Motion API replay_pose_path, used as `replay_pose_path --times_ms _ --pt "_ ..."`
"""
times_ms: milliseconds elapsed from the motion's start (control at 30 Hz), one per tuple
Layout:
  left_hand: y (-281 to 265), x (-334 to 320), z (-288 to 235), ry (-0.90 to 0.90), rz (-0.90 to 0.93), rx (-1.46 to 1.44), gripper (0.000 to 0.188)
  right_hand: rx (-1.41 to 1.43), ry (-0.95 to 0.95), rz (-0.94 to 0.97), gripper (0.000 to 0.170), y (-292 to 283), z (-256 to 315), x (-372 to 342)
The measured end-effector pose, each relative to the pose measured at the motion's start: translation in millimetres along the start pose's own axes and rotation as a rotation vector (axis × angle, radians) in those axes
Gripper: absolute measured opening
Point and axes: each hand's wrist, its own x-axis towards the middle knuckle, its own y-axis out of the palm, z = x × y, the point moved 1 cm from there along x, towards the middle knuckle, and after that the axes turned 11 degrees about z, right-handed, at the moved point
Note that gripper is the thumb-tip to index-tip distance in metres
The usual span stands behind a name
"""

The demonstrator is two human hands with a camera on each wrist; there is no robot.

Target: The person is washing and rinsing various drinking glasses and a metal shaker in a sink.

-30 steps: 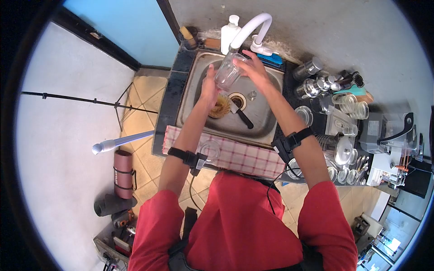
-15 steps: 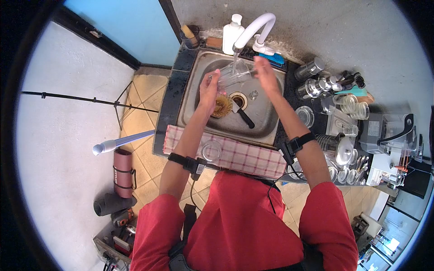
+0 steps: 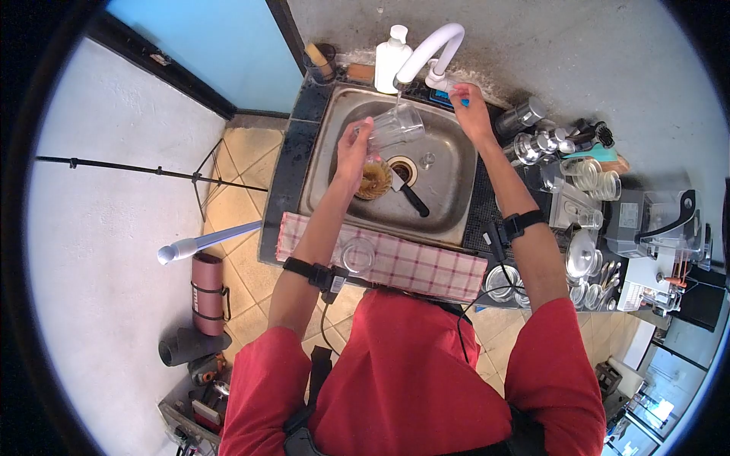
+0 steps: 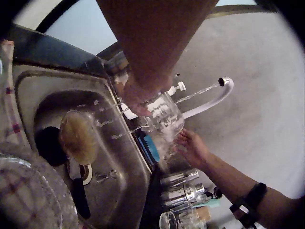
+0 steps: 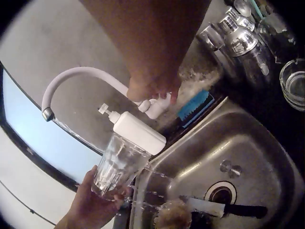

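Right hand (image 3: 470,114), gone from the glass (image 3: 398,127), grips tap handle (image 5: 158,108), upper centre; left hand (image 3: 353,150) holds glass inside sink rim (image 3: 325,152).

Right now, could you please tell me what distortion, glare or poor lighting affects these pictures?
Head view: strong fisheye curving, black rounded borders, and a washed-out bright patch at lower right; left wrist view: dim and soft, the left forearm in shadow; right wrist view: dark corners, glints on the metal shaker and clear glass.

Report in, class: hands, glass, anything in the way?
Left hand holds tilted glass, water running. Right hand on tap. Knife in sink below.
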Motion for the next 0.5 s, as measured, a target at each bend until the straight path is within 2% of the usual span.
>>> replay_pose_path --times_ms 67,100,167,200,267,300,367,500 --pt "-1 2 1 -0.009 0.012 0.027 0.045 0.049 -0.022 -0.046 0.037 4 8 -8" --pt "2 1 -2 -0.016 0.001 0.071 0.046 0.048 -0.023 -0.046 0.037 4 19 -16" --pt "8 2 -8 -0.021 -0.007 0.109 0.047 0.398 0.152 0.372 0.058 9 45 -35" --pt "12 5 -10 -0.030 0.008 0.138 0.048 0.394 0.152 0.370 0.058 13 49 -43" --pt "19 8 -17 -0.039 0.024 0.167 0.049 0.607 0.266 0.571 0.073 24 52 -55" --pt "23 8 -20 -0.019 0.044 0.193 0.049 0.605 0.265 0.571 0.073 26 54 -58" --pt "29 8 -26 0.000 0.064 0.218 0.050 0.893 0.376 0.526 0.082 28 58 -61" --pt "30 8 -25 0.105 0.121 0.122 0.055 1.079 0.378 0.446 0.082 35 45 -64"
